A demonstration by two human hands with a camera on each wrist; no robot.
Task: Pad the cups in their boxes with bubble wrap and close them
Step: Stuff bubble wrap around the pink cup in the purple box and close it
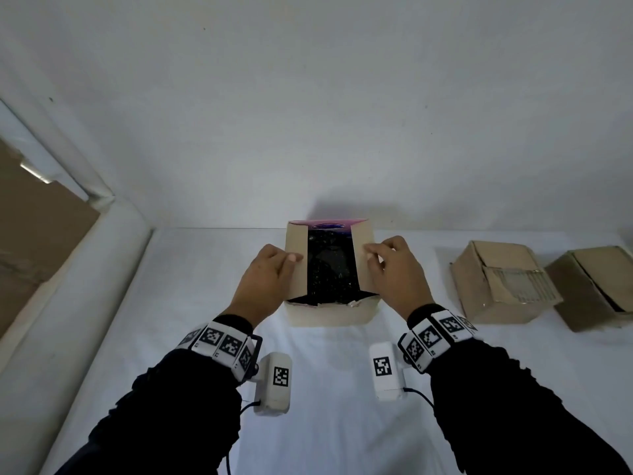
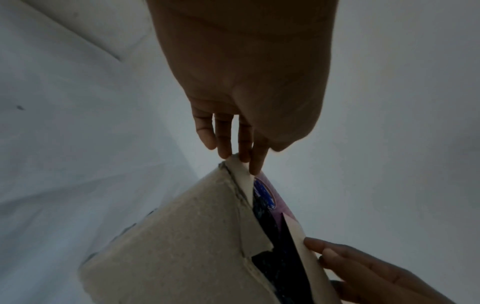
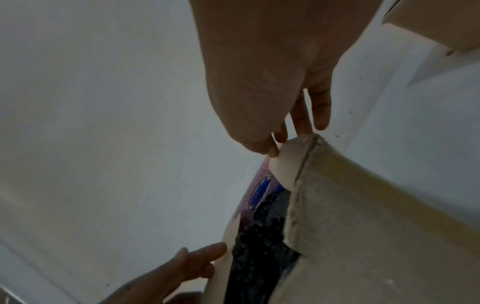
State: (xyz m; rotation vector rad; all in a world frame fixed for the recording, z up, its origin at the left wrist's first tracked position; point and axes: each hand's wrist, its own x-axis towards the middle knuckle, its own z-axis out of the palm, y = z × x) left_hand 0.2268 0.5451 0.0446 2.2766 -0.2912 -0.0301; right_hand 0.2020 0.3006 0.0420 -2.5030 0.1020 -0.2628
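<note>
A pale cardboard box (image 1: 330, 313) stands in the middle of the white-covered table (image 1: 191, 289), its top partly open. Dark bubble wrap (image 1: 330, 269) fills the gap between the two side flaps, and no cup shows. The back flap (image 1: 329, 223) is printed pink and blue. My left hand (image 1: 270, 275) rests on the left flap (image 1: 296, 265), thumb on top, fingers (image 2: 244, 144) straight at its far corner. On the right flap (image 1: 364, 265) lies my right hand (image 1: 394, 269), its fingertips (image 3: 272, 152) touching the flap's edge. Both flaps are folded inward and stand apart.
Two brown cardboard boxes (image 1: 500, 282) (image 1: 596, 286) sit on the table to the right, their tops folded over. A white wall rises just behind the box. A brown cardboard sheet (image 1: 34, 234) leans beyond the table's left edge.
</note>
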